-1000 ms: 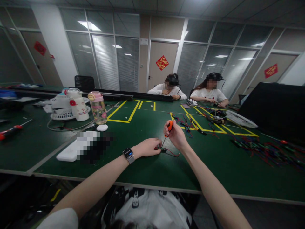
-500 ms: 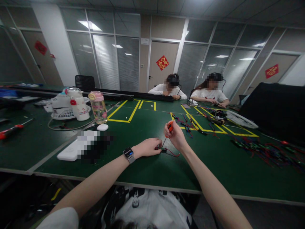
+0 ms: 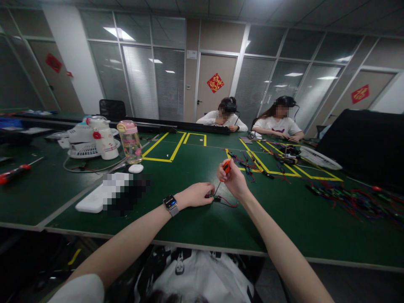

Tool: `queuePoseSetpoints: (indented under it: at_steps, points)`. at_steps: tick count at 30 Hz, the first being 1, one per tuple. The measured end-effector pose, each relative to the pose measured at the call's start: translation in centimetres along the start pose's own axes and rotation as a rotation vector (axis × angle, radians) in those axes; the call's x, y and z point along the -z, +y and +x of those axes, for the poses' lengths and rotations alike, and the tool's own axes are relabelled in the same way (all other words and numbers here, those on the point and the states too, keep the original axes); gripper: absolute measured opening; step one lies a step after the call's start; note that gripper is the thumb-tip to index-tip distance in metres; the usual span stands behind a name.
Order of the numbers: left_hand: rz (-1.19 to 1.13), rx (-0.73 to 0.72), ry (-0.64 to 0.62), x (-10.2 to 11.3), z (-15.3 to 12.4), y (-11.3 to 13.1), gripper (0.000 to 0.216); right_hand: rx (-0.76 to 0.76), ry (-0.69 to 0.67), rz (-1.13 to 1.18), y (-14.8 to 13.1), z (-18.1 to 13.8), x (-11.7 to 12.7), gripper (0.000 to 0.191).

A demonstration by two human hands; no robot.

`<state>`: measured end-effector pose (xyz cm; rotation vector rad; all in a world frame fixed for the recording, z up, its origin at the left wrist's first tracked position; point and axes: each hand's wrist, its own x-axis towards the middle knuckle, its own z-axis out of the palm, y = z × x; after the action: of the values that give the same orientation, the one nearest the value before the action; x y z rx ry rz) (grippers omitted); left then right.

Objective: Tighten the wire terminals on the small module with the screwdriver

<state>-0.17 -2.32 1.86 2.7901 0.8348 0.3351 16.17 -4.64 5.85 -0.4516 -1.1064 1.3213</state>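
1. The small wired board (image 3: 217, 197) lies on the green surface (image 3: 208, 227), right at the fingertips of the left hand (image 3: 198, 195) and below and slightly left of the right hand (image 3: 236, 182). Its red lead curves out beneath the right hand.
2. One screwdriver (image 3: 226, 166) with an orange and black handle is gripped in the right hand, its shaft slanting down and left to the board; the tip is too small to tell whether it sits in a screw.
3. One board is being worked on. Two tangles of wires lie right of the hands: a nearer tangle (image 3: 248, 164) just beyond the right hand and a bigger tangle (image 3: 353, 198) well off to its right.
4. Two drink containers stand ahead and left of the left hand: a white jug (image 3: 106, 142) and a pink-lidded bottle (image 3: 130, 143). Two co-workers sit across from the hands.
5. The left hand is palm down, fingers bent over the board and holding it; one watch (image 3: 171, 203) is on that wrist. The right hand is raised, fingers closed around the handle, its forearm slanting in from the lower right.
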Motion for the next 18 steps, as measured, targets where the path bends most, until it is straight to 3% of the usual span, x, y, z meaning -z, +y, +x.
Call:
queuePoseSetpoints:
  at_steps: [18]
  points:
    - [0.014,-0.002,0.002,-0.17,0.06,-0.15,0.012,0.003,-0.003,-0.02,0.21,0.01,0.17,0.035]
